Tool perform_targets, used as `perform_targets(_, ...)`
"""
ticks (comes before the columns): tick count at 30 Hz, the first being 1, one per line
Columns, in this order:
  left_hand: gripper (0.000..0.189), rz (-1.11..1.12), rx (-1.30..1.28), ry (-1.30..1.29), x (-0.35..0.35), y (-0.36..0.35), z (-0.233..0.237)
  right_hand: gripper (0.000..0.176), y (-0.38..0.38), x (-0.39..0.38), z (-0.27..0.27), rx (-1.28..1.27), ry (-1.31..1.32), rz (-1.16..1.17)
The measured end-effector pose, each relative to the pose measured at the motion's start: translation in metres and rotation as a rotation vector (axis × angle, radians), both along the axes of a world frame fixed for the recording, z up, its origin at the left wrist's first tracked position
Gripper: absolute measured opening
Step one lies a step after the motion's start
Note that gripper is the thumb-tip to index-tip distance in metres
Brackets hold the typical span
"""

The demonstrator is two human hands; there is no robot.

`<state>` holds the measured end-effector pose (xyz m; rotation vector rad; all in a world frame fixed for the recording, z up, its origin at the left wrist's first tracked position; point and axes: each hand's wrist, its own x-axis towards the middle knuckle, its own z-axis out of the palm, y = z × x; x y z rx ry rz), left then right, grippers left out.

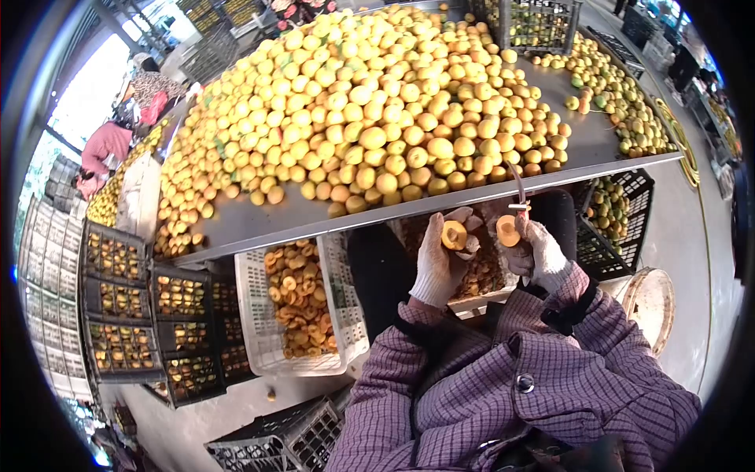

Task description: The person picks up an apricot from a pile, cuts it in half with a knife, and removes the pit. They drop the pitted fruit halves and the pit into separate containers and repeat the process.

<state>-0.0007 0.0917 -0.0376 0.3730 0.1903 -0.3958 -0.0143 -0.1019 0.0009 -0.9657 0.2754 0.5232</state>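
My left hand (437, 266), in a white knit glove, is closed around a halved apricot (454, 235) with its cut orange face showing. My right hand (543, 256), gloved too, grips a small knife (519, 189) with a thin curved blade pointing up and a bit of red near the handle. A second apricot half (507, 230) is held at the fingers of that same hand. Both hands are in front of the metal table's edge, a little apart. Below them, more cut apricots (481, 271) fill a container partly hidden by my hands.
A big heap of whole apricots (346, 110) covers much of the metal table (267, 224). Left of my legs stands a white crate (255, 338) of cut halves. Black crates (189, 330) are stacked farther left. Another black crate (621, 212) sits right. People (106, 149) are at upper left.
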Motion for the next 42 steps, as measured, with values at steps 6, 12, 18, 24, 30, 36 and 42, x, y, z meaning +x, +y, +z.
perform_targets(6, 0.041, 0.177, 0.84, -0.521, 0.006, -0.023, -0.108, 0.032, 0.146, 0.019, 0.084, -0.047, -0.489, 0.421)
perform_targets(12, 0.038, 0.307, 0.126, 0.243, -0.005, -0.013, 0.007, 0.034, 0.098, 0.017, 0.033, -0.317, -0.509, 0.151)
perform_targets(18, 0.048, 0.08, 0.132, 0.236, -0.008, -0.023, -0.004, 0.017, 0.041, 0.007, 0.009, 0.019, -0.362, -0.202)
perform_targets(24, 0.061, 0.001, 0.205, 0.205, -0.009, -0.025, -0.008, 0.033, 0.038, -0.002, 0.023, -0.733, -0.665, 0.149)
perform_targets(30, 0.074, 0.042, 0.26, 0.229, -0.007, -0.032, -0.025, 0.044, 0.03, -0.013, 0.004, -1.298, -0.847, 0.403)
perform_targets(36, 0.07, 0.102, 0.405, 0.224, -0.008, -0.04, -0.053, 0.044, 0.032, 0.0, 0.011, -1.388, -0.726, 0.607)
perform_targets(42, 0.064, 0.071, 0.414, 0.242, -0.003, -0.031, -0.047, 0.045, 0.035, 0.007, 0.003, -1.325, -0.817, 0.63)
